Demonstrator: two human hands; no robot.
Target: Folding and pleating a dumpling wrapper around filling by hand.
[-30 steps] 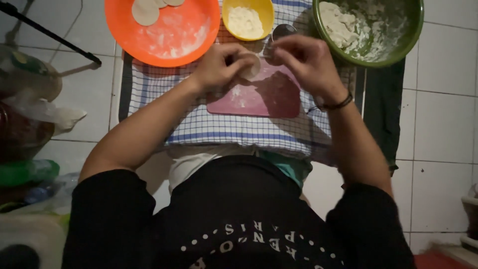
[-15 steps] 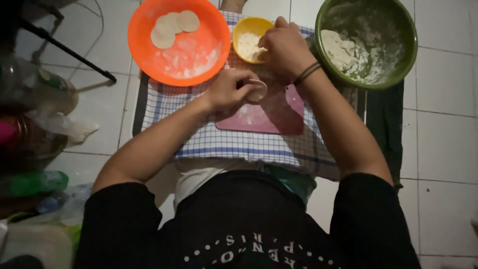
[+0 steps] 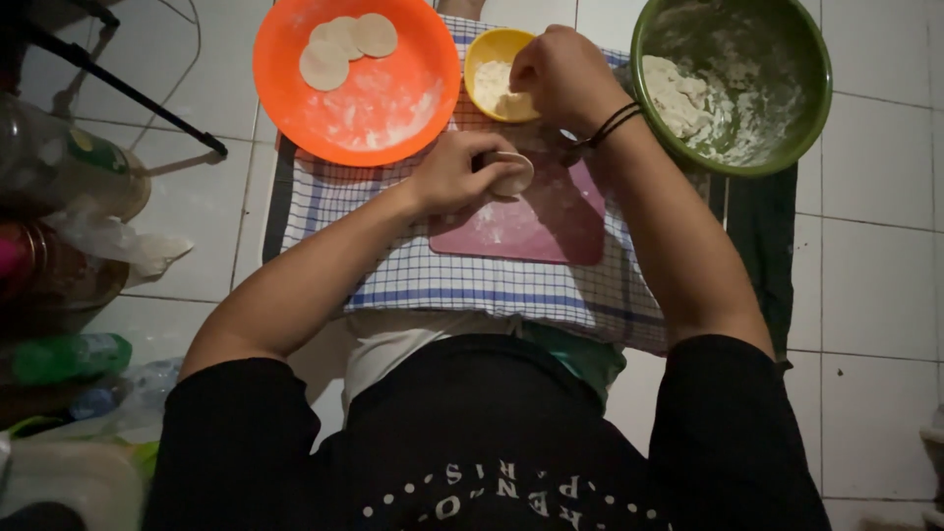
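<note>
My left hand holds a small round disc of pale dough, flat and tilted, its edge pinched between thumb and fingertips just above the far edge of the pink mat. My right hand dips its bunched fingers into the yellow bowl, far of the mat, which holds a white floury filling heaped towards its near side.

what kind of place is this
Likely a home kitchen floor used for dough work: white floor tiles, a checked cloth with a pink board, and an orange plate of dough discs beside a floury green bowl.
</note>
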